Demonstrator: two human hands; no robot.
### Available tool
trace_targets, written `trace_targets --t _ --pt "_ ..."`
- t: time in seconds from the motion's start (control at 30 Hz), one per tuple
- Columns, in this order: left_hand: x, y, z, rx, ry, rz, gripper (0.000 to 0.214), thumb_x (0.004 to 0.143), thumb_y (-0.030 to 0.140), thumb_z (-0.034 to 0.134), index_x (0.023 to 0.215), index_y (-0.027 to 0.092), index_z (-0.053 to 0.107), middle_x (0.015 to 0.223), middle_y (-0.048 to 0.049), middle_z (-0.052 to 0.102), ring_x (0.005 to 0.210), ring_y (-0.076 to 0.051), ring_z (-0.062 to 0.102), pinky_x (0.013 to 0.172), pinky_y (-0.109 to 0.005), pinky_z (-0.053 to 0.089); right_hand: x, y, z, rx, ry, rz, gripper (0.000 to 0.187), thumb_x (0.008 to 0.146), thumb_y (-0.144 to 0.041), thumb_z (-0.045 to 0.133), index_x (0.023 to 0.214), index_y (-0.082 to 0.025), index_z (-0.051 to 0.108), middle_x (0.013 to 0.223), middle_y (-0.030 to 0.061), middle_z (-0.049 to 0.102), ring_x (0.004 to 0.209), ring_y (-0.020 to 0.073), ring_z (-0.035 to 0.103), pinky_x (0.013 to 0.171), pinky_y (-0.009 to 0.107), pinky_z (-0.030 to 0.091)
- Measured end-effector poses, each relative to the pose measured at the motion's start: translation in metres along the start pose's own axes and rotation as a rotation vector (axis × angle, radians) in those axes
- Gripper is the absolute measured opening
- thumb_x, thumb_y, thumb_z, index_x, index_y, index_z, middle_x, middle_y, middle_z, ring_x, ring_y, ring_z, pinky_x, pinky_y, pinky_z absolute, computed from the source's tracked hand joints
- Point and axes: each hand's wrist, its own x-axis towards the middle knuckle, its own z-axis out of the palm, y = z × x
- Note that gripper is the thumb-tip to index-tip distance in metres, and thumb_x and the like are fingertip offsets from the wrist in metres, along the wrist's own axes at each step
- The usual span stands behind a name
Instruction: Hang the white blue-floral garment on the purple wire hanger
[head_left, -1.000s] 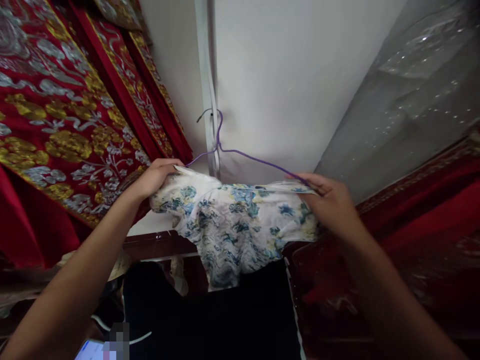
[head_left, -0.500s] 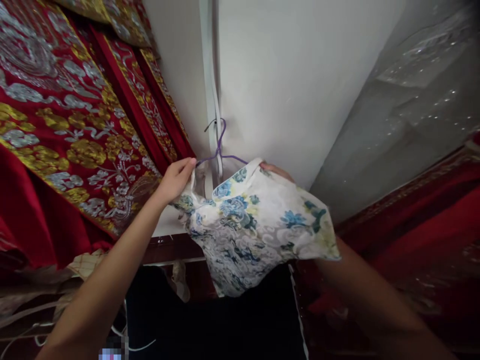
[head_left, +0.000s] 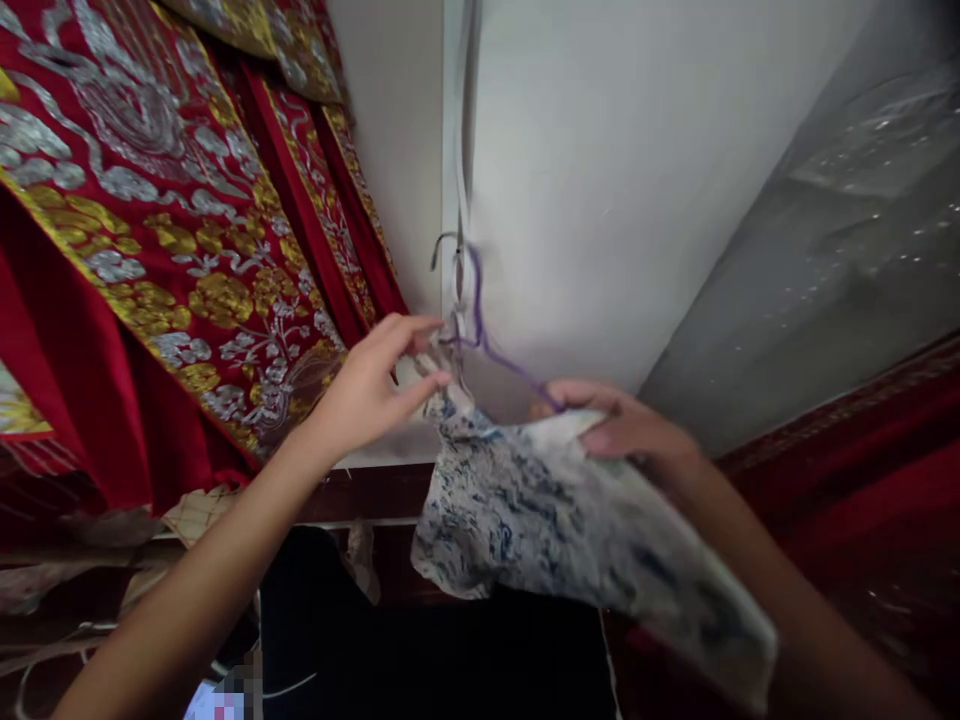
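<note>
A purple hanger hangs by its hook in front of the pale wall. A white blouse with blue flowers, blurred by motion, hangs slanted below it, its right side drawn out toward the lower right. My right hand is closed on the blouse's shoulder at the hanger's right end, the thumb over the cloth. At the blouse's other shoulder, my left hand has its thumb and fingers apart, fingertips close to the fabric. Whether those fingertips touch the cloth is unclear.
Red drapery with gold and silver embroidery hangs on the left. A white cord runs down the wall to the hanger's hook. Clear plastic sheeting covers the right side, above red cloth. A shoe shows below.
My right hand has come out from inside the blouse and now grips its shoulder from outside, lower and further right. My left hand's fingers have spread. The blouse has swung down to the right.
</note>
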Motion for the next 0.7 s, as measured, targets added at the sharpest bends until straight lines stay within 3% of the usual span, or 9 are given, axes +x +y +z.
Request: trace_targets --t 0.1,0.2,0.27,0.33,0.4,0.47,0.53,0.6,0.7 --pt "-0.013 0.026 -0.009 0.030 -0.195 -0.038 0.023 0.094 0.038 0.059 0.086 0.017 0.065 0.064 0.0025 0.055 0.059 -0.012 0.052 0.059 -0.025 0.040 0.000 0.001 0.037 0.108 -0.343 0.081 0.034 0.071 -0.042 0.081 0.083 -0.016 0.063 0.068 -0.0031 0.058 0.056 0.0070 0.049 0.051 0.019 0.037" --pt "-0.027 0.030 -0.020 -0.005 -0.256 -0.045 0.033 0.098 0.033 0.053 0.070 0.016 0.057 0.060 0.0032 0.050 0.055 -0.010 0.048 0.057 -0.025 0.035 0.010 0.003 0.058 -0.042 -0.426 -0.059 0.025 0.089 -0.040 0.066 0.087 -0.015 0.067 0.073 -0.0009 0.062 0.065 0.0092 0.057 0.060 0.020 0.044" --pt "-0.036 0.021 -0.026 -0.105 -0.244 -0.036 0.031 0.099 0.032 0.051 0.072 0.016 0.057 0.066 0.0020 0.053 0.061 -0.010 0.050 0.061 -0.025 0.037 0.021 0.010 0.058 -0.207 -0.277 -0.232 0.024 0.097 -0.036 0.055 0.104 -0.018 0.069 0.090 0.0031 0.069 0.084 0.0139 0.065 0.078 0.027 0.051" --pt "-0.044 0.008 -0.029 -0.226 -0.173 -0.086 0.030 0.099 0.033 0.050 0.075 0.017 0.057 0.069 0.0011 0.053 0.063 -0.011 0.050 0.060 -0.026 0.037 0.035 0.024 0.054 -0.439 -0.057 -0.422 0.032 0.097 -0.033 0.055 0.126 -0.023 0.061 0.118 0.0075 0.067 0.112 0.0197 0.062 0.101 0.037 0.047" --pt "-0.047 -0.001 -0.027 -0.371 -0.084 -0.167 0.031 0.099 0.037 0.049 0.075 0.018 0.057 0.070 0.0005 0.052 0.064 -0.013 0.050 0.059 -0.027 0.038 0.049 0.044 0.051 -0.691 0.064 -0.559 0.063 0.088 -0.036 0.066 0.146 -0.026 0.043 0.146 0.0118 0.050 0.137 0.0270 0.044 0.116 0.048 0.033" --pt "-0.044 -0.005 -0.021 -0.546 -0.022 -0.211 0.033 0.098 0.041 0.050 0.074 0.020 0.057 0.069 0.0002 0.052 0.064 -0.015 0.052 0.061 -0.029 0.040 0.062 0.064 0.053 -0.900 0.073 -0.617 0.100 0.077 -0.037 0.076 0.158 -0.026 0.019 0.161 0.0142 0.026 0.150 0.0329 0.022 0.121 0.056 0.020" --pt "-0.038 -0.002 -0.015 -0.713 -0.001 -0.199 0.033 0.096 0.044 0.053 0.073 0.021 0.057 0.067 0.0002 0.050 0.065 -0.016 0.055 0.064 -0.032 0.044 0.072 0.079 0.059 -1.024 0.126 -0.653 0.112 0.075 -0.035 0.077 0.160 -0.027 0.004 0.163 0.0151 0.016 0.151 0.0358 0.015 0.121 0.062 0.012" --pt "-0.031 0.004 -0.009 -0.827 0.014 -0.176 0.036 0.094 0.049 0.056 0.071 0.021 0.056 0.062 0.0006 0.048 0.064 -0.018 0.057 0.064 -0.034 0.046 0.080 0.086 0.063 -1.068 0.242 -0.720 0.107 0.079 -0.032 0.072 0.159 -0.030 0.002 0.158 0.0147 0.024 0.148 0.0359 0.023 0.120 0.065 0.010" --pt "-0.025 0.002 -0.005 -0.882 0.091 -0.191 0.038 0.091 0.054 0.058 0.071 0.021 0.056 0.057 0.0001 0.049 0.069 -0.020 0.061 0.072 -0.039 0.051 0.087 0.080 0.055 -1.059 0.319 -0.858 0.096 0.080 -0.037 0.071 0.158 -0.035 0.015 0.143 0.0118 0.041 0.134 0.0331 0.043 0.116 0.057 0.029"
